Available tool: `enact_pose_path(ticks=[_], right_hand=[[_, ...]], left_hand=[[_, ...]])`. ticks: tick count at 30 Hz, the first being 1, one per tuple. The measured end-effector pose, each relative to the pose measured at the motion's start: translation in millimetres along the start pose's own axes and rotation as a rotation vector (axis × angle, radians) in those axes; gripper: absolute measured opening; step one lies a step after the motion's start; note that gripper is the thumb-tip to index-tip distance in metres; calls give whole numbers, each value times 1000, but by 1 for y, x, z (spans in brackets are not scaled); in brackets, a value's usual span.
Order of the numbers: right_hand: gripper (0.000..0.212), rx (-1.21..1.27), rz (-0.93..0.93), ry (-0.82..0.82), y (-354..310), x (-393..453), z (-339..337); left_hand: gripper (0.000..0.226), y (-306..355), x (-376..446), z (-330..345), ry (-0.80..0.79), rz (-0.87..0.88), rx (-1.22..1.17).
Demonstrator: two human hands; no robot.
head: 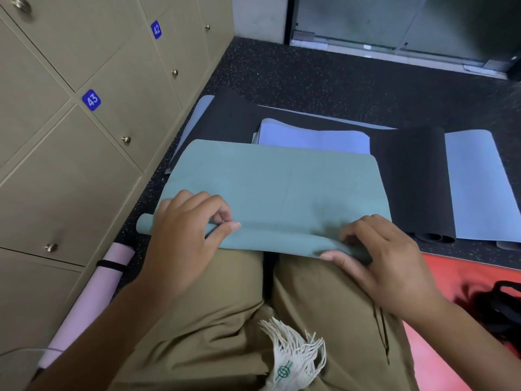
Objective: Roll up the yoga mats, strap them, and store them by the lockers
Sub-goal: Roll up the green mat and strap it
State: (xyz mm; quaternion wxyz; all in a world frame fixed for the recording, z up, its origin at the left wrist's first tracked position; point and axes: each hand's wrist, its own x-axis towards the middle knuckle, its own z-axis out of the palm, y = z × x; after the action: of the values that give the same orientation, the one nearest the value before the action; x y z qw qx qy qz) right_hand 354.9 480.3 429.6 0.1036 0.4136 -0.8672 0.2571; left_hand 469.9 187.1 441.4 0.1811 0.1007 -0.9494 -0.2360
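Green mat (282,187) lies partly rolled, both hands pinching its tight roll.

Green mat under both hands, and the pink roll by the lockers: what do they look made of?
Green mat: soft matte rubber or foam, probably; it curls tightly without creasing. Pink roll: similar smooth matte foam, likely, held by a black band, seemingly elastic.

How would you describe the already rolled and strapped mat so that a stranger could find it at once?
Start at the wall of beige lockers on the left and look down to their base. There the pink rolled yoga mat lies along the floor against them. Unlike the green mat being rolled and the flat blue and black ones beyond, it is fully rolled and cinched by a black strap.
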Motion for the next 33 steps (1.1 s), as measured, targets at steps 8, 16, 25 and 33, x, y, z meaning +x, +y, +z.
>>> enact_pose_path(ticks=[8, 16, 25, 33], right_hand=[[47, 101, 133, -41, 12, 17, -3], [33, -107, 73, 152, 0, 23, 8], [30, -243, -18, 202, -11, 11, 12], [26, -165, 91, 124, -2, 17, 12]], left_hand=[[41, -1, -13, 10, 92, 149, 122], [41, -5, 2, 19, 19, -2, 36], [33, -2, 18, 22, -14, -134, -33], [24, 0, 34, 28, 85, -5, 15]])
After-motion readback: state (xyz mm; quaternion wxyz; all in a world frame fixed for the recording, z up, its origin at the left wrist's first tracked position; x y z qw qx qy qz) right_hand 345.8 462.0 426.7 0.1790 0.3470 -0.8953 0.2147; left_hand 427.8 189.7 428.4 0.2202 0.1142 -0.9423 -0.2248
